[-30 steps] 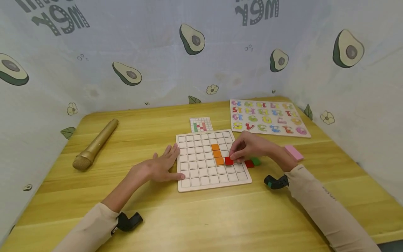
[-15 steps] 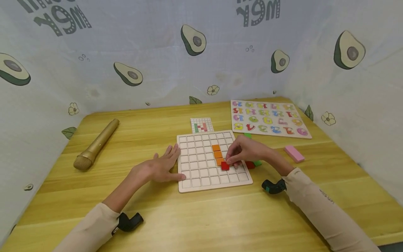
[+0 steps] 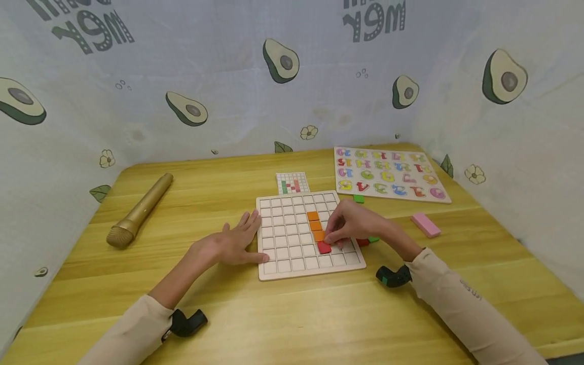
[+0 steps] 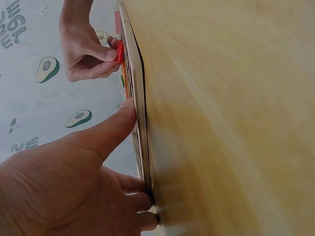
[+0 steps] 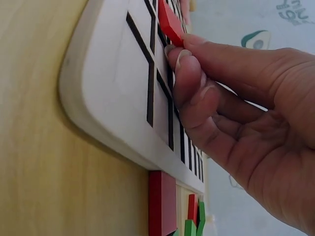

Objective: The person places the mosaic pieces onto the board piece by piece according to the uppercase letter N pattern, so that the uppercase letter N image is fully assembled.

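Note:
A square wooden grid board (image 3: 283, 264) lies on the table, with a column of orange tiles (image 3: 315, 226) in its cells. My right hand (image 3: 353, 222) pinches a red square tile (image 3: 324, 248) by its edge, thumb against fingers, just below the lowest orange tile. In the right wrist view this red tile (image 5: 171, 22) sits tilted at the grid, partly out of frame. My left hand (image 3: 230, 245) rests at the board's left side, fingers spread and thumb on the rim. In the left wrist view, the left hand's thumb (image 4: 118, 120) touches the board's edge.
Behind the board lies a small pattern card (image 3: 292, 183). A number puzzle board (image 3: 385, 175) is at the back right, with a green tile (image 3: 359, 198) before it. Red tiles (image 5: 162, 204) and green ones lie by the right edge. A pink block (image 3: 426, 224) and gold microphone (image 3: 141, 208) flank.
My right hand has moved the red tile toward me and slightly left, from beside the lowest orange tile to below it. The left hand has stayed at the board's edge.

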`<state>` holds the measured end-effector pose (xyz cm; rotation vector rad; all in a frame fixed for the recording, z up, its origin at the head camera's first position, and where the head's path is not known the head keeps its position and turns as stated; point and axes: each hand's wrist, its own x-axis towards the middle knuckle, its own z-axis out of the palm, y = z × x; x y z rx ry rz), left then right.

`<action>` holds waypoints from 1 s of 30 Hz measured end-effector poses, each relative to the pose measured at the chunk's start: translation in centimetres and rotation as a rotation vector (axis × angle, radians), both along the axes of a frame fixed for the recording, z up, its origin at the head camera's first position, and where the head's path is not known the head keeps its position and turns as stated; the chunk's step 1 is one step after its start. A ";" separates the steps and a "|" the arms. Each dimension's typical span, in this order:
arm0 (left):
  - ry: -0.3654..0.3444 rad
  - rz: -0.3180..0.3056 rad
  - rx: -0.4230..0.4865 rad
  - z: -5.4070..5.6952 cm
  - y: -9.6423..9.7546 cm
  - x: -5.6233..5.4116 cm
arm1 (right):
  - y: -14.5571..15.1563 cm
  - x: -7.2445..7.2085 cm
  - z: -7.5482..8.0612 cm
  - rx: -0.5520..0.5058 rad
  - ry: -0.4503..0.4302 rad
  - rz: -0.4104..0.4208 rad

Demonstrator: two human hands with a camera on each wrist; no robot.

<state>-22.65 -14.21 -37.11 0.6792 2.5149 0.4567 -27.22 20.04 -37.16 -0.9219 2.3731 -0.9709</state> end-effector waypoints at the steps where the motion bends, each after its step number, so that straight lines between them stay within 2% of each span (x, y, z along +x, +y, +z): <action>1: 0.000 0.000 0.000 0.0 0.0 0.0 | -0.1 0.1 0.0 0.003 -0.005 -0.008; 8: -0.001 0.001 -0.001 0.1 0.0 0.0 | -0.4 0.4 0.2 -0.010 -0.029 -0.034; 22: 0.005 -0.001 -0.002 0.1 0.0 0.1 | -1.1 0.8 0.0 -0.017 0.032 -0.038; 30: -0.002 -0.002 0.004 0.0 0.0 0.1 | -0.1 0.3 0.0 0.009 0.060 -0.106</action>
